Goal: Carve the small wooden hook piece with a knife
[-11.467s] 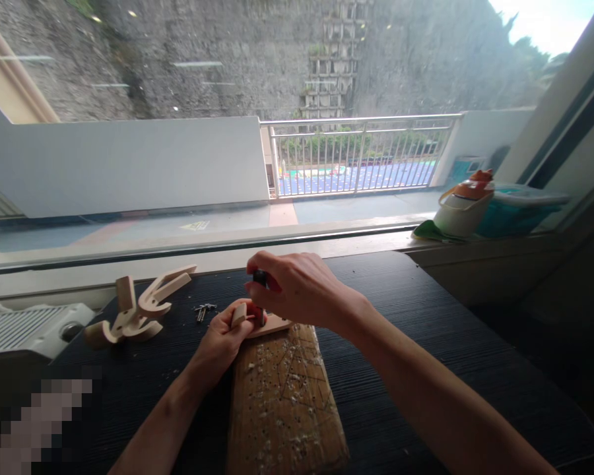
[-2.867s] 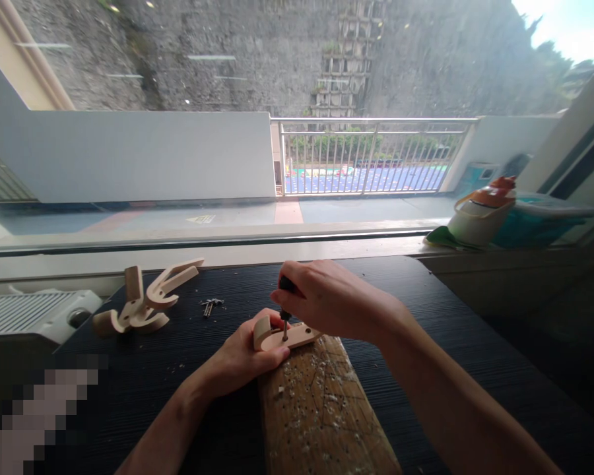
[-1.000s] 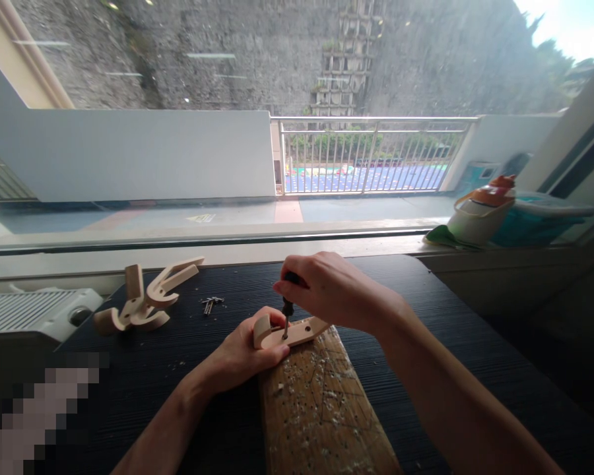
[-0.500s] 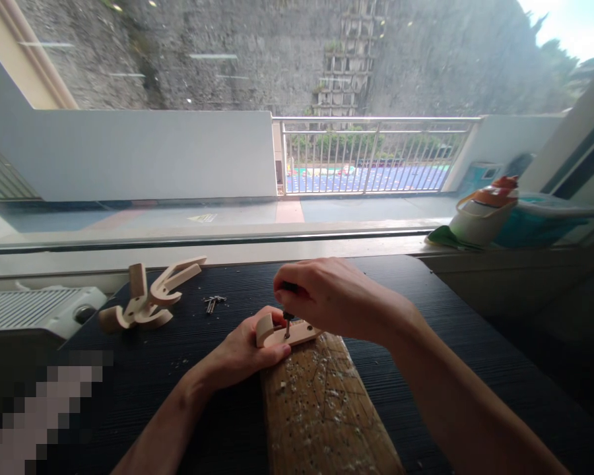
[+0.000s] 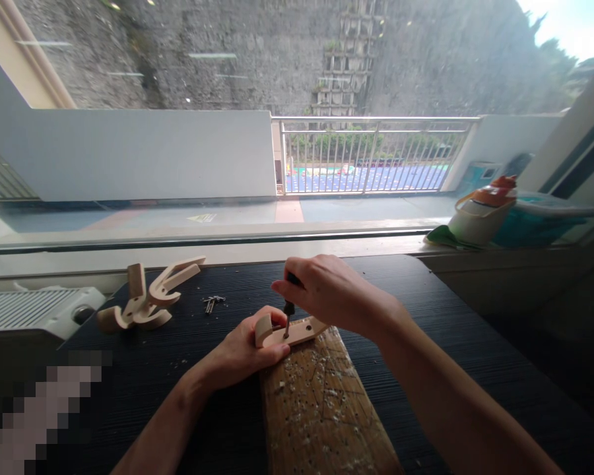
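My left hand (image 5: 257,344) is closed around the curved end of a pale wooden hook (image 5: 299,331), which lies on the far end of a worn wooden board (image 5: 327,402). Wrapped round the dark handle of a screwdriver (image 5: 289,309), my right hand (image 5: 327,287) is above the hook. The screwdriver's shaft stands nearly upright, its tip at a hole or screw in the hook near my left thumb. A second dark hole or screw shows farther right on the hook. Small pits and white flecks cover the board.
Several wooden hooks (image 5: 161,290) lie on the black table (image 5: 178,396) at the left. A small pile of screws (image 5: 212,303) sits between them and my left hand. Behind the table runs a window sill (image 5: 356,247) with a white container (image 5: 478,221). A radiator (image 5: 39,309) stands at the left.
My right hand has turned on the screwdriver and its wrist has shifted slightly left, so more of the dark handle shows. My left hand and the hook have hardly moved.
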The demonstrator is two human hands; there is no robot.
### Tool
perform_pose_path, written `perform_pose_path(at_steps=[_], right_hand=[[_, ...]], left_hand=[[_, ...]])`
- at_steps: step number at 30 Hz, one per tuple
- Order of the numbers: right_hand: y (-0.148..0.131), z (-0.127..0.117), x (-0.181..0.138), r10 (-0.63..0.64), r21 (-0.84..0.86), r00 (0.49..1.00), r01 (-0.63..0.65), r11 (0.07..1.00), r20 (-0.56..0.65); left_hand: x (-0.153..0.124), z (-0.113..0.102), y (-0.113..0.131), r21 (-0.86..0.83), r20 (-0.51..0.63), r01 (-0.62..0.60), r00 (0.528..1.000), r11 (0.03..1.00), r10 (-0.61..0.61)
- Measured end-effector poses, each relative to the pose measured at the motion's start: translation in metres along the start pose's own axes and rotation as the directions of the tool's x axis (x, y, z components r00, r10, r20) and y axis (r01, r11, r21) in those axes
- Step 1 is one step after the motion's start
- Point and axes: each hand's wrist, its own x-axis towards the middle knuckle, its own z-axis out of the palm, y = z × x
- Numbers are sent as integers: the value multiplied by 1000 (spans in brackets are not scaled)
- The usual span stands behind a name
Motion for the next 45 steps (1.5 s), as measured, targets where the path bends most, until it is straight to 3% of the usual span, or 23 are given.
perform_pose_path(at_steps=[6, 16, 34, 45], right_hand=[[-5, 2, 0, 22, -19, 1000, -22, 1000, -17], [0, -6, -6, -123, 47, 992, 122, 991, 26], [-7, 0, -1, 53, -88, 999, -53, 995, -7], [8, -12, -11, -154, 114, 986, 147, 983, 60]], left_hand=[[0, 0, -1, 36, -9, 6, 1000, 999, -5], [0, 0, -1, 34, -28, 14, 1000, 999, -13], [0, 0, -1, 22, -14, 8, 1000, 1000, -7], [0, -1, 1, 47, -6, 10, 1000, 999, -9]])
